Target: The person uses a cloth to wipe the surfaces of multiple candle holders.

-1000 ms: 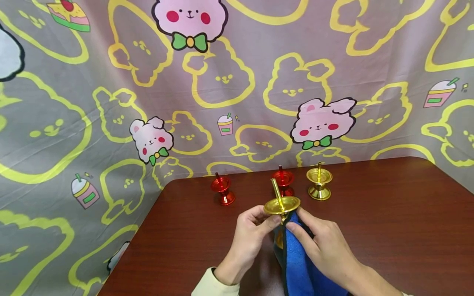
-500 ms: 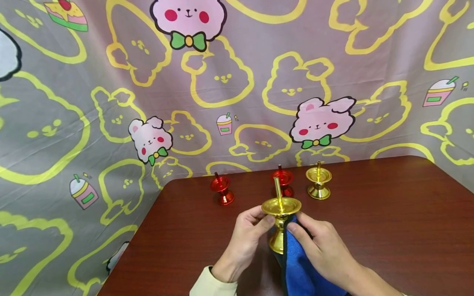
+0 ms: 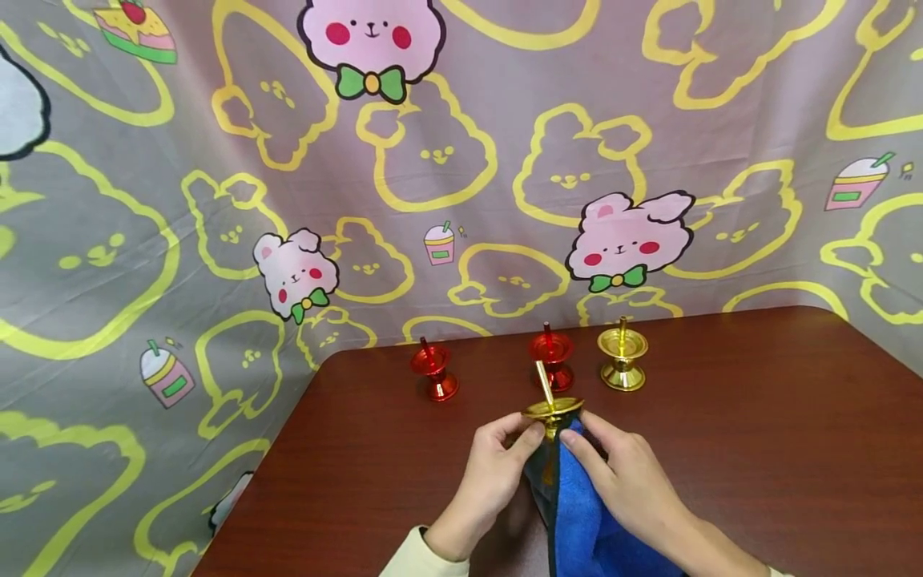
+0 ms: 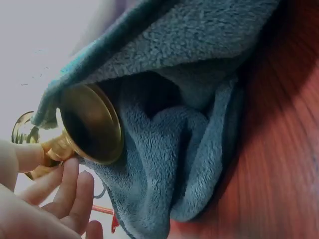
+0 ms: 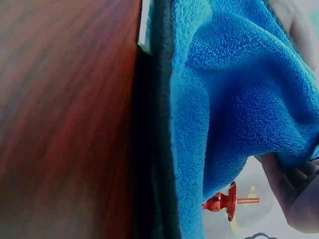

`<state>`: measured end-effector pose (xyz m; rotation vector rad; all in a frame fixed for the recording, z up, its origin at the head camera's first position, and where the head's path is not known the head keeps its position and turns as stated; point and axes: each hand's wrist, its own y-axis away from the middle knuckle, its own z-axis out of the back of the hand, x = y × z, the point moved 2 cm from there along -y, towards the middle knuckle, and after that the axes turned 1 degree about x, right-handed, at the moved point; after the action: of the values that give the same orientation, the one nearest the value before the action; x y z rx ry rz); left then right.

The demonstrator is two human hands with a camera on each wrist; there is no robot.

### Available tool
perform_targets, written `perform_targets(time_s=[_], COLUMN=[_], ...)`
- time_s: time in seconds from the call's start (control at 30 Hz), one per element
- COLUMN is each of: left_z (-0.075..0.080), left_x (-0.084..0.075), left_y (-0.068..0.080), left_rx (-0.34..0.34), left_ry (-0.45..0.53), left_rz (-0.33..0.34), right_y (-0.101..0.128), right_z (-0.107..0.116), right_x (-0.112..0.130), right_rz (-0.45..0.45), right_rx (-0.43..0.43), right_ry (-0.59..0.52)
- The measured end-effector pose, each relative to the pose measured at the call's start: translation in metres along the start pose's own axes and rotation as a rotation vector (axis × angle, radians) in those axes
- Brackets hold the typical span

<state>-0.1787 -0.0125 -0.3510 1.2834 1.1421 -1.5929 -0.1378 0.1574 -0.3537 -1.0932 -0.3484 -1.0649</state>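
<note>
My left hand [image 3: 493, 469] pinches a shiny gold candle holder [image 3: 554, 409] just beneath its dish, thumb in front. The holder hovers above the table, its thin stem leaning a little left. With my right hand [image 3: 634, 469] I grip a blue plush cloth [image 3: 577, 497] with a dark edge and press it to the holder's right side. The cloth hangs down and hides the lower part of the holder in the head view. In the left wrist view the holder's flared, hollow base [image 4: 94, 124] shows against the cloth's greyish side [image 4: 149, 149].
Along the back of the brown table [image 3: 346, 481] stand a red candle holder [image 3: 435, 373] at left, another red candle holder [image 3: 551, 350] in the middle and a gold candle holder [image 3: 623, 361] to its right. Behind them hangs a patterned curtain [image 3: 505, 160].
The held candle holder has tilted and dropped slightly, so its dish now looks nearly edge-on and its base is covered. My left hand has shifted a little right. Both grips persist.
</note>
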Motion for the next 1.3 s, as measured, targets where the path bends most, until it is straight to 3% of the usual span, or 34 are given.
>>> perform_targets(time_s=[0.27,0.37,0.5,0.7,1.0,1.3], left_z=[-0.007,-0.011,-0.011,0.001,0.025,0.039], left_x=[-0.003,-0.002,-0.001,0.009,0.028,0.048], left_y=[0.000,0.000,-0.003,-0.016,-0.047,-0.078], left_rx=[-0.026,-0.048,-0.073,-0.132,-0.280,-0.392], left_ry=[0.192,0.212,0.185,0.143,0.021,-0.068], left_rz=[0.087,0.087,0.058,0.041,0.012,0.028], right_y=[-0.004,-0.004,-0.005,-0.003,0.013,0.025], right_z=[0.004,0.006,0.011,0.023,0.051,0.086], right_x=[0.000,0.000,-0.001,-0.006,-0.019,-0.037], right_rz=[0.141,0.212,0.241,0.187,-0.087,-0.211], right_rx=[-0.045,-0.051,-0.043,-0.042,0.044,0.039], right_ry=[0.008,0.012,0.004,0.027,-0.010,0.089])
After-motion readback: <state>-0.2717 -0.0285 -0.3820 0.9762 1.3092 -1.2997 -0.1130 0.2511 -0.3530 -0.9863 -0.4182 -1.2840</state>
